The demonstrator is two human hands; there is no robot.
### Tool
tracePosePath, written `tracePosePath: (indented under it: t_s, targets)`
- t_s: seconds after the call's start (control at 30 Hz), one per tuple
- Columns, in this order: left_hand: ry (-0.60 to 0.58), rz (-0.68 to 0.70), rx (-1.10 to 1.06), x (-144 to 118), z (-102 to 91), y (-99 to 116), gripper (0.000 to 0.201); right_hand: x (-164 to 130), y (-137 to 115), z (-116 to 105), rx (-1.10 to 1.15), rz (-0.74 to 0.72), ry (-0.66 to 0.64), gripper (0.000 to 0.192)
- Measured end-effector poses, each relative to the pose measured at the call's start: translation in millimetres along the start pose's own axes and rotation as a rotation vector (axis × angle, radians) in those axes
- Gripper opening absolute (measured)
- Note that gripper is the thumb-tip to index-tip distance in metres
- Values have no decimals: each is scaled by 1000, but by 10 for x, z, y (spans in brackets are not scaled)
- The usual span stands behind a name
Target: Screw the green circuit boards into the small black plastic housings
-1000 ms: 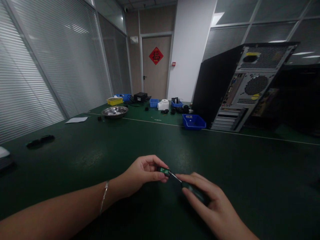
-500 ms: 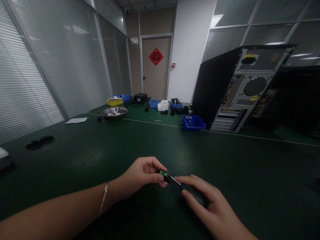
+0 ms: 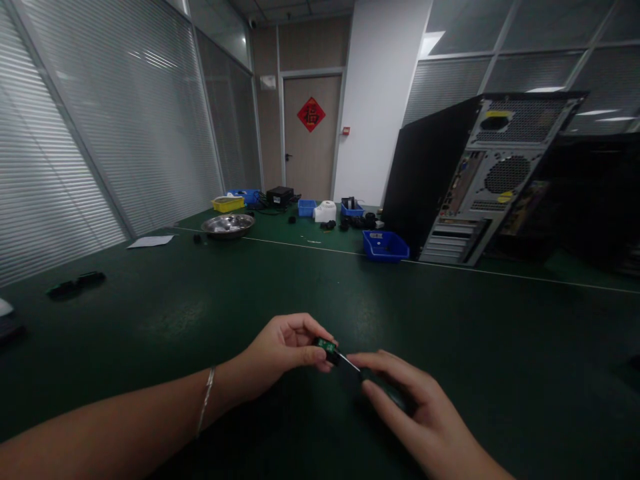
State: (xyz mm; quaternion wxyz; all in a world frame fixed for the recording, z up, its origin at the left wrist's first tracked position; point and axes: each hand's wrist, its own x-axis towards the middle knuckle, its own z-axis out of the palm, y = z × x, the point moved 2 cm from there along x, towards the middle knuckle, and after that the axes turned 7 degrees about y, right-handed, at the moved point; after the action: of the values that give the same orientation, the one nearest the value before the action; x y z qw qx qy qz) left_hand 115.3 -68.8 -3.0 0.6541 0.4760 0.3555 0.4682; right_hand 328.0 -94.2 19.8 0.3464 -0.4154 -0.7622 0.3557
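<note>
1. Green circuit board, a small piece in a dark casing, sits pinched between the thumb and fingertips of the left hand, low over the dark green table mat at the near middle of the view.
2. Left fingers are curled together and clamped on that small part; a thin silver bracelet circles the left wrist.
3. Right hand lies just beside the left, its fingers closed round the dark handle of a slim screwdriver, most of which the hand and the dim light hide.
4. Its thin metal shaft runs from the right hand up and left, with the tip meeting the small green board.
5. Well apart, on the far side of the mat, a black desktop computer tower stands with its grey rear panel facing the camera.
6. Just beside the tower's left foot rests a small blue plastic bin.
7. Farther left are a round shiny metal bowl, a yellow plastic bin behind it, and a white sheet of paper.
8. Two flat black pieces lie near the left edge of the mat.
</note>
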Motion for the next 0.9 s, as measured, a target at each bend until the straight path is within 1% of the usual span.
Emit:
tracePosePath:
  t_s: [0.1, 0.23, 0.33, 0.47, 0.67, 0.73, 0.8, 0.9]
  targets:
    - [-5, 18, 26, -8, 12, 24, 20, 10, -27, -9, -9, -3, 1, 27]
    - [-21, -1, 22, -9, 17, 36, 19, 15, -39, -17, -13, 1, 4, 27]
    - [-17, -27, 31, -11, 22, 43, 19, 9, -15, -24, -6, 14, 19, 27]
    - [-28, -44, 21, -16, 30, 33, 18, -10, 29, -19, -14, 41, -8, 29]
    - [-54, 13, -22, -3, 28, -8, 17, -7, 23, -9, -39, 12, 17, 29]
    - [-60, 7, -48, -6, 31, -5, 16, 4, 9, -10, -25, -10, 40, 28]
    - [-58, -23, -101, -17, 34, 4, 19, 14, 0, -12, -3, -20, 61, 27]
    - [-33, -81, -182, -38, 39, 20, 33, 20, -6, -16, 18, -20, 70, 27]
